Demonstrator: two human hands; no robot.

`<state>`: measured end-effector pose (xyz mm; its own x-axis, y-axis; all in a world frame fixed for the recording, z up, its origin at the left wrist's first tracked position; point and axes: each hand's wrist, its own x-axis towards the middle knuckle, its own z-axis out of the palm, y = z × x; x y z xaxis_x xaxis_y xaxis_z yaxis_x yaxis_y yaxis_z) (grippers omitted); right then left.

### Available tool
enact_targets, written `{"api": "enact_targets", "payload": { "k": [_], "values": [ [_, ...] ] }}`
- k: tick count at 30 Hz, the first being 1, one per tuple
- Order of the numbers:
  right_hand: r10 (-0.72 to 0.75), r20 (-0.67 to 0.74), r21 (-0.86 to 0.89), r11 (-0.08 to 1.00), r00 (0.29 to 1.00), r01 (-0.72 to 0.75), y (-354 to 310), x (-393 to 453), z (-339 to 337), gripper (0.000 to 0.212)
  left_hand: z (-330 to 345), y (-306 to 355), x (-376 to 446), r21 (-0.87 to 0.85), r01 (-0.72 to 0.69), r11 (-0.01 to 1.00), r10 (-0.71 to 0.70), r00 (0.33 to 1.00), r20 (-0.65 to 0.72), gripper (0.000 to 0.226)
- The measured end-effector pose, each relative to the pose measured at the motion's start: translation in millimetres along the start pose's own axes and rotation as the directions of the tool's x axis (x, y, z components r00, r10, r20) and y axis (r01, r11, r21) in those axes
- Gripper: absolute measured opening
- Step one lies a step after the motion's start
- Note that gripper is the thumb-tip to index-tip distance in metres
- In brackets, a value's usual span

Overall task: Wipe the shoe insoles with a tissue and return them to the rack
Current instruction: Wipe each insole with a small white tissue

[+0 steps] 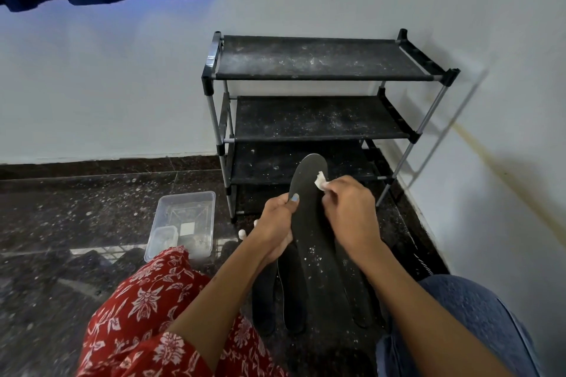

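Black insole (309,211), at centre, gripped along its edge by left hand (277,222); white tissue (321,183) pinched in right hand (346,211), pressed to insole near its toe; further insoles (275,300) on floor at 6 o'clock. Clear plastic tub (183,223) at 9 o'clock, holding a smaller clear tub (162,239) and pale debris; black three-shelf rack (318,70) at 12 o'clock, shelves dusted white.

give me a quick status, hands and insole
Left hand grips the insole. Right hand pinches a tissue against its upper part. More insoles on the floor below. Rack shelves dusty, nothing blocking them.
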<state>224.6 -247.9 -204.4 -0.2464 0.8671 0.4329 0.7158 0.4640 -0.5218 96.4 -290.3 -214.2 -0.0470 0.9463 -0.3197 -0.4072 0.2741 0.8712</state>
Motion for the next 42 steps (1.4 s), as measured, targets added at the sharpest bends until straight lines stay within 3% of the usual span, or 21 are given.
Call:
{"api": "enact_targets", "payload": {
  "k": [5,8,10,14,18,20,23,28,34,39,42],
  "values": [
    [-0.151,0.199,0.073,0.988,0.968,0.139,-19.6,-19.8,4.2,0.019,-1.4,-4.9,6.2,0.065,-0.031,0.997,0.040,0.989,-0.143,0.035],
    [-0.024,0.037,0.028,0.999,0.999,0.023,-5.1,-3.1,0.6,0.018,0.8,-3.3,4.6,0.038,-0.019,0.999,0.023,0.992,-0.124,0.033],
    [-0.020,0.017,0.022,1.000,1.000,0.019,-5.3,-3.1,-0.4,0.020,2.2,-4.4,5.0,0.057,-0.020,0.998,0.027,0.991,-0.134,0.033],
    [-0.170,0.225,0.062,0.985,0.959,0.160,-23.2,-22.1,5.0,0.019,1.2,-8.5,9.5,0.108,-0.050,0.993,0.072,0.975,-0.211,0.033],
    [-0.016,0.030,0.026,1.000,0.999,0.015,-5.5,-3.5,2.1,0.018,3.9,-4.9,5.7,0.063,-0.041,0.997,0.050,0.985,-0.162,0.032],
    [-0.032,0.047,0.017,0.999,0.998,0.031,-10.1,-4.8,3.9,0.019,5.5,-3.1,5.0,0.068,-0.033,0.997,0.045,0.982,-0.182,0.031],
    [-0.124,0.199,0.046,0.992,0.972,0.118,-22.2,-16.1,9.3,0.018,5.0,-4.9,7.6,0.058,-0.040,0.998,0.053,0.967,-0.249,0.030],
    [-0.017,-0.014,0.043,0.999,1.000,0.018,-5.5,2.2,8.3,0.018,8.3,-1.5,4.9,0.085,-0.028,0.996,0.045,0.979,-0.200,0.031],
    [-0.143,0.080,0.097,0.986,0.987,0.135,-22.7,-18.3,13.9,0.021,4.9,-4.0,6.0,0.097,-0.035,0.995,0.056,0.975,-0.217,0.032],
    [-0.044,-0.085,0.044,0.998,0.995,0.048,-5.8,6.6,7.6,0.020,6.9,-3.2,1.0,0.105,-0.034,0.994,0.052,0.982,-0.182,0.031],
    [-0.107,-0.048,0.055,0.992,0.993,0.110,-11.9,-0.5,9.6,0.019,8.1,-7.7,-0.9,0.106,-0.031,0.994,0.052,0.979,-0.198,0.031]
  ]
}}
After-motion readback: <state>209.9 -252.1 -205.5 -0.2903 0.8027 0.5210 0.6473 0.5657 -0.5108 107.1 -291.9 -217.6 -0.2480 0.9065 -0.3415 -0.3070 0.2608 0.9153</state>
